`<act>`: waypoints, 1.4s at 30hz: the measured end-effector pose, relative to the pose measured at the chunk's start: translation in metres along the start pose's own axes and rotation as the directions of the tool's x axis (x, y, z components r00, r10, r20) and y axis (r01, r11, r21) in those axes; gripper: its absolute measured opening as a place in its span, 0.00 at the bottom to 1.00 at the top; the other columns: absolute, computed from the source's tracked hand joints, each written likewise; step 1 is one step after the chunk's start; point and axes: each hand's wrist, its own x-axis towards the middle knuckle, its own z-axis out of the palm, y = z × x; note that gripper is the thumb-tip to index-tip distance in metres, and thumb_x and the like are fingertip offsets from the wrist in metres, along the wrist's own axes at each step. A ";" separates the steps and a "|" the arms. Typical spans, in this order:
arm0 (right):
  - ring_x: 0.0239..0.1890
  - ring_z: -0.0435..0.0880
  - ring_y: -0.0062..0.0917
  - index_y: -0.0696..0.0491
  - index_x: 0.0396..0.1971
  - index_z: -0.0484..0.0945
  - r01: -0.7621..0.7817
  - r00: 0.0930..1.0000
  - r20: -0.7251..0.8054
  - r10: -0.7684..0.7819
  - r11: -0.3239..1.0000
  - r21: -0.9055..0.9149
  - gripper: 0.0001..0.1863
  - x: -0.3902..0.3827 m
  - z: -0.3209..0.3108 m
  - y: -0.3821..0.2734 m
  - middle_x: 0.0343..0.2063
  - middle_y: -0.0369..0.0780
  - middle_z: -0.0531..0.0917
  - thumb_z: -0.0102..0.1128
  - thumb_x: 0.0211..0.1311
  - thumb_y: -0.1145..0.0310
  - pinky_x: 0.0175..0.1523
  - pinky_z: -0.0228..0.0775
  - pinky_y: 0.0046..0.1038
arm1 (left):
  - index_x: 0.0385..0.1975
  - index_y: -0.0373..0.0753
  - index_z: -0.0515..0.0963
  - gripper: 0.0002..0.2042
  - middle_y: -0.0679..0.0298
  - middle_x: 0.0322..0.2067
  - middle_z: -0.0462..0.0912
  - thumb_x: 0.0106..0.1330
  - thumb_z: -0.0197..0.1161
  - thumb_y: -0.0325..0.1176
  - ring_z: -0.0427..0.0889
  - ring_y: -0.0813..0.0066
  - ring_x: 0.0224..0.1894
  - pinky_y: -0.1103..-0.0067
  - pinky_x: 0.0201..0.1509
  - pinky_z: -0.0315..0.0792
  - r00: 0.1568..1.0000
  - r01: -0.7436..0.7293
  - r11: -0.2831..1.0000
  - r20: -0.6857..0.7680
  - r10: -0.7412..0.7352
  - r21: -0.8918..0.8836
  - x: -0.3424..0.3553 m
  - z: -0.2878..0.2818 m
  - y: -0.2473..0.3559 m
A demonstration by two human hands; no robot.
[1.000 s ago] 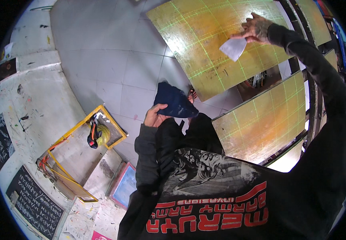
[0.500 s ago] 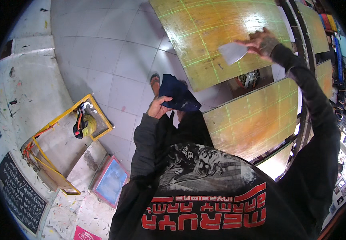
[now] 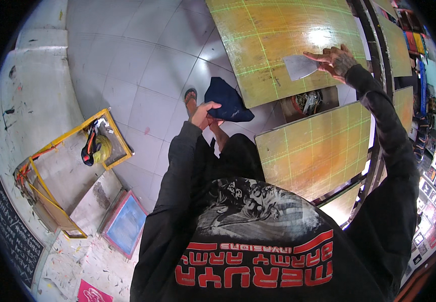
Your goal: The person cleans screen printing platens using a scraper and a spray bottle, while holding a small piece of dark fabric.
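My left hand (image 3: 207,115) grips a dark navy folded cloth (image 3: 227,100) by its near left edge, held above the tiled floor. On the right, my right hand (image 3: 334,61) pinches a flat grey scraper blade (image 3: 300,67), its index finger stretched along the top. The blade lies over the upper yellow board (image 3: 258,50), which is marked with green grid lines and looks glossy. I cannot make out whether the blade touches the board. A second gridded board (image 3: 308,151) stands nearer to me, apart from both hands.
Dark rails (image 3: 379,55) run along the boards' right ends. Between the boards is a box (image 3: 308,103) with odds and ends. To the left stand a yellow-framed stand (image 3: 108,111) with tape rolls (image 3: 102,149) and a blue-faced screen frame (image 3: 125,225). My sandalled foot (image 3: 191,95) is on the tiles.
The scraper has shifted slightly right on the upper board and turned, as my right hand moved a little. The cloth in my left hand has risen slightly and changed shape.
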 end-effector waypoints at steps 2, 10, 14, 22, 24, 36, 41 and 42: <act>0.45 0.76 0.31 0.22 0.68 0.58 0.014 0.999 0.033 -0.015 1.000 0.021 0.29 0.004 0.006 -0.010 0.35 0.36 0.79 0.49 0.68 0.49 0.61 0.55 0.52 | 0.37 0.30 0.74 0.10 0.51 0.30 0.81 0.64 0.59 0.32 0.81 0.58 0.26 0.65 0.28 0.74 1.000 -0.001 0.997 0.005 0.001 -0.074 -0.002 0.009 0.006; 0.44 0.78 0.33 0.23 0.68 0.58 -0.054 0.993 0.105 0.045 0.995 0.084 0.30 -0.005 0.005 -0.010 0.35 0.38 0.80 0.48 0.66 0.43 0.61 0.56 0.56 | 0.38 0.31 0.72 0.09 0.47 0.30 0.81 0.64 0.57 0.31 0.81 0.52 0.24 0.67 0.22 0.73 0.997 0.013 0.999 0.080 -0.009 -0.051 0.009 0.006 0.011; 0.43 0.78 0.32 0.23 0.67 0.60 0.199 0.957 -0.251 -0.146 0.959 0.199 0.28 0.014 0.043 -0.037 0.33 0.37 0.79 0.49 0.68 0.46 0.61 0.55 0.57 | 0.40 0.30 0.72 0.10 0.50 0.36 0.79 0.63 0.57 0.29 0.81 0.53 0.34 0.64 0.31 0.74 0.993 0.046 0.996 0.114 -0.036 -0.082 0.012 0.005 0.014; 0.37 0.78 0.29 0.24 0.68 0.60 0.055 0.998 -0.009 -0.055 0.956 0.287 0.28 0.007 0.035 -0.034 0.30 0.35 0.77 0.47 0.69 0.44 0.57 0.58 0.54 | 0.41 0.31 0.71 0.12 0.48 0.33 0.83 0.64 0.57 0.32 0.85 0.49 0.31 0.73 0.13 0.69 0.987 0.059 0.996 0.152 -0.048 -0.072 0.018 -0.002 0.003; 0.38 0.78 0.29 0.24 0.67 0.61 0.218 0.960 -0.229 -0.162 0.944 0.247 0.27 0.014 0.035 -0.061 0.31 0.35 0.78 0.47 0.68 0.44 0.57 0.58 0.53 | 0.41 0.31 0.71 0.12 0.48 0.33 0.83 0.64 0.57 0.32 0.85 0.49 0.31 0.73 0.13 0.69 0.989 0.095 0.992 0.123 -0.084 -0.082 0.013 0.000 0.004; 0.38 0.79 0.31 0.23 0.66 0.64 0.261 0.943 -0.268 -0.200 0.940 0.218 0.28 0.013 0.016 -0.083 0.27 0.35 0.77 0.52 0.66 0.46 0.61 0.53 0.57 | 0.47 0.24 0.71 0.15 0.51 0.46 0.77 0.63 0.54 0.26 0.80 0.55 0.47 0.56 0.54 0.75 0.980 0.116 0.990 0.173 -0.101 -0.079 0.017 0.000 0.006; 0.46 0.81 0.33 0.31 0.63 0.70 0.168 0.979 -0.189 -0.077 0.827 0.536 0.23 0.005 0.015 -0.032 0.46 0.43 0.80 0.55 0.68 0.57 0.57 0.70 0.39 | 0.45 0.26 0.71 0.13 0.49 0.44 0.78 0.63 0.54 0.27 0.81 0.56 0.43 0.61 0.50 0.76 0.979 0.097 0.992 0.188 -0.079 -0.085 0.020 -0.003 0.007; 0.47 0.82 0.32 0.32 0.63 0.70 0.129 0.985 -0.166 -0.036 0.795 0.593 0.23 -0.005 0.000 -0.036 0.48 0.44 0.80 0.56 0.67 0.59 0.56 0.73 0.36 | 0.41 0.29 0.72 0.11 0.49 0.40 0.80 0.63 0.55 0.29 0.82 0.56 0.38 0.64 0.46 0.77 0.979 0.080 0.995 0.194 -0.066 -0.065 0.017 0.001 0.010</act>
